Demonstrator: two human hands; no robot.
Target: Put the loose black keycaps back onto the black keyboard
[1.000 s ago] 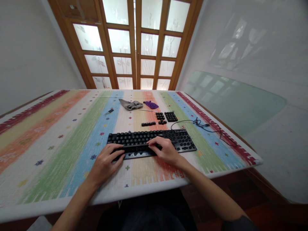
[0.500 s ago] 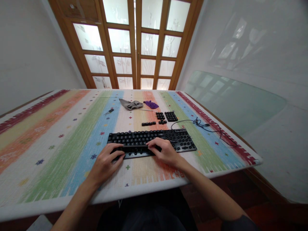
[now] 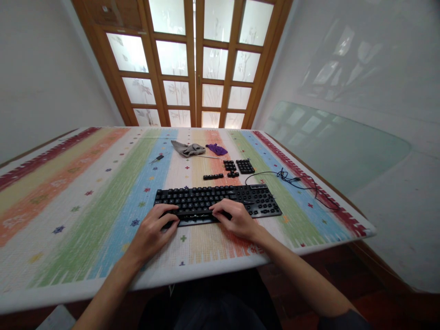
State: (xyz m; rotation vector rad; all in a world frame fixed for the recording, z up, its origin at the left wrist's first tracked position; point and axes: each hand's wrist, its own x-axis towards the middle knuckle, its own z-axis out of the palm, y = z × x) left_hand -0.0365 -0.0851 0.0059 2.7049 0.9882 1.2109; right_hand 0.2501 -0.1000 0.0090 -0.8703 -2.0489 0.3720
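Note:
A black keyboard (image 3: 199,200) lies on the striped tablecloth in front of me. Most of its left block carries keycaps, while the number pad at its right end shows bare switches. Over the keyboard's front edge is a long black space bar (image 3: 194,212). My left hand (image 3: 156,228) pinches around its left end, thumb in front and fingers behind. At the right end, my right hand (image 3: 237,217) holds it with bent fingers and thumb. The fingertips partly hide both ends of the bar.
Behind the keyboard sit grouped black keycaps (image 3: 244,166) and a short row of keycaps (image 3: 213,176). Farther back lie a grey cloth (image 3: 188,149), a purple cloth (image 3: 217,149) and a thin rod. A black cable (image 3: 292,178) curls rightward. A small dark object (image 3: 159,157) rests left.
The space bar has shifted slightly and now sits a bit closer to the keyboard's front row. Both hands keep nearly the same place and grip.

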